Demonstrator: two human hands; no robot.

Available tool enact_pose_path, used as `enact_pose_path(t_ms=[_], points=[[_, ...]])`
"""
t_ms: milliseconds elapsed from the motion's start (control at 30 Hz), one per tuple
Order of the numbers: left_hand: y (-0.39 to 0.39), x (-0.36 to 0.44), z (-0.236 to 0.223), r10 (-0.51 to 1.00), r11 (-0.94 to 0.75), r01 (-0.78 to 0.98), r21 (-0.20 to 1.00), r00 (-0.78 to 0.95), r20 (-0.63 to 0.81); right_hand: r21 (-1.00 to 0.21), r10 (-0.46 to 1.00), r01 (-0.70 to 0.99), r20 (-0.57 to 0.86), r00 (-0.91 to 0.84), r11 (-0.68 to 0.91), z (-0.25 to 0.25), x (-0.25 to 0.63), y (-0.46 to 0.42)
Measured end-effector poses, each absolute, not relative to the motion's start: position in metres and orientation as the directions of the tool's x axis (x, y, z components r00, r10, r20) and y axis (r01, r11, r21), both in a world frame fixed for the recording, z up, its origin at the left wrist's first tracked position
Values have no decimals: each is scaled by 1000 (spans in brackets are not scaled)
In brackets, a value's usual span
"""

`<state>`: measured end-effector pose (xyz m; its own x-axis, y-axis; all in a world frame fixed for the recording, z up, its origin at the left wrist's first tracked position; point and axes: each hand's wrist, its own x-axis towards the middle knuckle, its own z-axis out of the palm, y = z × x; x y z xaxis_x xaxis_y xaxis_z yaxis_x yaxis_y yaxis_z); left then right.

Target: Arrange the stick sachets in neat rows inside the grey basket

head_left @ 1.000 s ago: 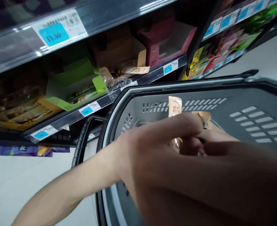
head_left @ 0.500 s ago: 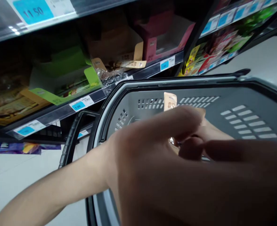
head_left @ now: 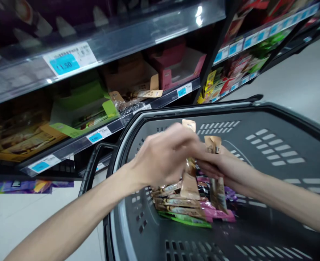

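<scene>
Both hands are inside a grey shopping basket point(head_left: 228, 125). My left hand point(head_left: 168, 154) is closed around a slim brown snack packet point(head_left: 189, 186), whose pale top end sticks out above the fingers. Close against it, my right hand point(head_left: 214, 163) grips a second brown snack packet point(head_left: 218, 194); motion blurs the fingers where the hands meet. Beneath them lies a row of brown snack packets point(head_left: 173, 203), pink packets point(head_left: 218, 214) and a green packet point(head_left: 187, 219). A purple wrapper point(head_left: 230, 194) shows at the right of the pile.
Shelves to the left and ahead hold an open green box point(head_left: 81, 105), a brown box point(head_left: 132, 81) and a pink box point(head_left: 173, 76). Blue-and-white price labels point(head_left: 70, 59) line the shelf edges. The basket's black handle point(head_left: 90, 166) sticks out on its left side.
The hand that loomed large and blurred before the camera is now farther off, over the basket. The view has shifted, so the packet pile shows. Both hands have come together around the packets.
</scene>
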<state>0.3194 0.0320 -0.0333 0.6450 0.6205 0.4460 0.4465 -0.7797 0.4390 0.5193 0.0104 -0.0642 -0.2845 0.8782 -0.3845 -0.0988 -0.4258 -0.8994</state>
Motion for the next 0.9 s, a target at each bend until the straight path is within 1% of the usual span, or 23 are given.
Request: enact_pose_path(t_ms=[33, 67, 100, 133, 167, 200, 233, 267, 367, 533, 733, 900], points=[[41, 321, -32, 660, -746, 428, 510, 577, 481, -888, 872, -115, -401, -281, -446, -63, 519, 10], [49, 321, -31, 730, -674, 409, 615, 500, 466, -878, 867, -128, -415, -278, -461, -62, 518, 10], [54, 321, -30, 814, -554, 384, 739, 437, 383, -873, 865, -140, -420, -275, -468, -61, 517, 10], [58, 321, -29, 880, -397, 349, 849, 408, 244, -875, 869, -145, -415, -269, -462, -60, 517, 11], [60, 320, -29, 900, -238, 307, 922, 426, 91, -880, 875, -145, -405, -266, -452, -59, 517, 11], [61, 320, -29, 879, -101, 269, 958, 475, -40, -886, 880, -142, -397, -259, -441, -58, 517, 11], [60, 320, -30, 835, -4, 243, 970, 534, -130, -890, 886, -139, -393, -247, -434, -57, 518, 12], [59, 321, -30, 787, 55, 237, 970, 587, -188, -893, 890, -135, -393, -232, -429, -56, 518, 12], [54, 324, -30, 719, 116, 242, 963, 649, -250, -902, 901, -112, -394, -181, -417, -53, 521, 11], [52, 328, -29, 748, 147, 233, 961, 610, -262, -914, 914, -82, -386, -128, -397, -53, 523, 9], [53, 324, -29, 804, 112, 235, 966, 550, -227, -928, 927, -79, -355, -116, -365, -52, 524, 10], [57, 322, -33, 801, 32, 305, 952, 562, -207, -935, 937, -96, -330, -114, -341, -55, 525, 12]])
